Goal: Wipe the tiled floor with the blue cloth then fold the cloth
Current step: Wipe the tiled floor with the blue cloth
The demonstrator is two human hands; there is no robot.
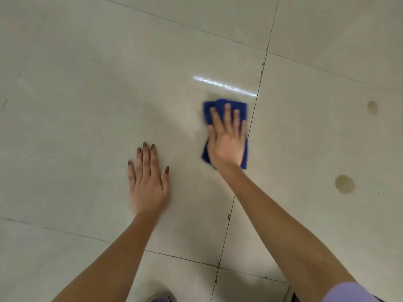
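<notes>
Lilac sleeve (349,293) aside, both hands lie spread flat: right hand (226,140) should press blue cloth (224,105) evenly across tiled floor (87,83), left hand (148,184) bracing.

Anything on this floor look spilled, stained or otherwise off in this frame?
Yes. Two yellowish-brown stains mark the tile right of the blue cloth: the larger stain nearer the person, the smaller stain farther away. Both lie apart from the cloth under the right hand. Dark specks also dot the grout line.

Both hands (149,188) (226,142) flat, fingers extended
</notes>
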